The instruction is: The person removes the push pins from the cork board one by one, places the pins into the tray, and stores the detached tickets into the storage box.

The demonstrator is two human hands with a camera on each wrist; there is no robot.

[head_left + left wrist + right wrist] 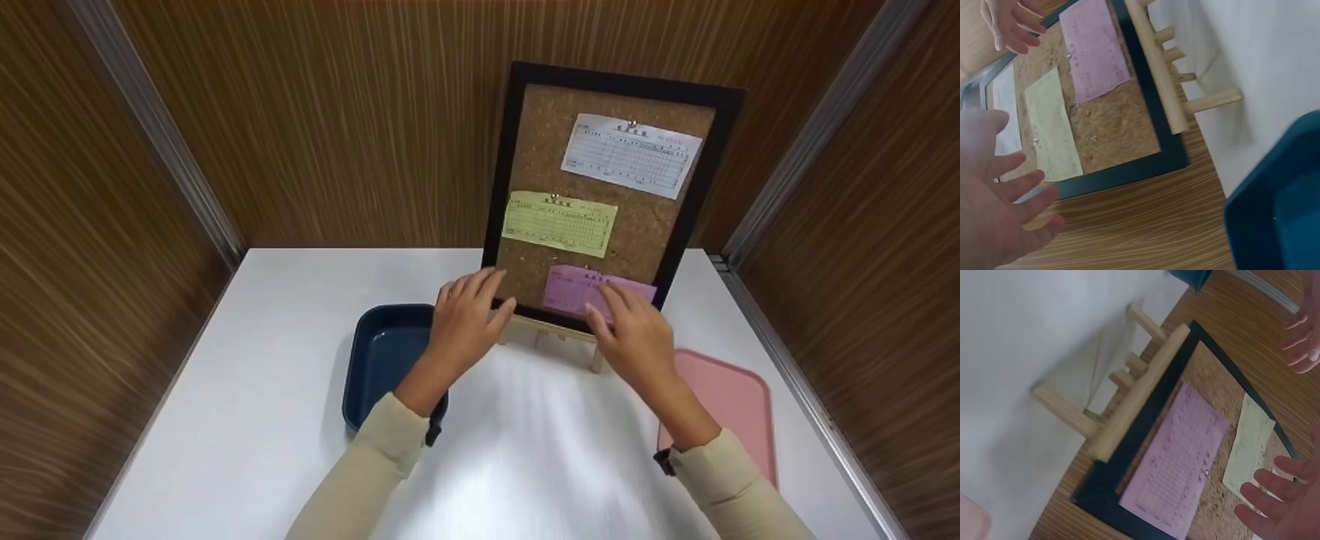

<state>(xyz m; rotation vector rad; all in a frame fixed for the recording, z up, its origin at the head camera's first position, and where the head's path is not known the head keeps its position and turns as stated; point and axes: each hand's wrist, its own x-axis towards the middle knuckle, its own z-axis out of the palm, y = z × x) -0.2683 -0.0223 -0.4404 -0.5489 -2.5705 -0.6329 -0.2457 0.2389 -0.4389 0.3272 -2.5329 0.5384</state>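
A black-framed cork board stands tilted back on a wooden easel. Pinned to it are a white form slip at upper right, a yellow slip at mid left and a pink slip at lower right. By the frame's lower left corner is my left hand, fingers spread and holding nothing. My right hand, also without anything in it, is in front of the pink slip and covers part of it in the head view. A small metal pin shows on the pink slip's edge.
On the white table, a dark blue tray lies left of the easel, partly behind my left forearm. A flat pink tray is at the right, beneath my right forearm in view. Wood-grain panels enclose the back and sides.
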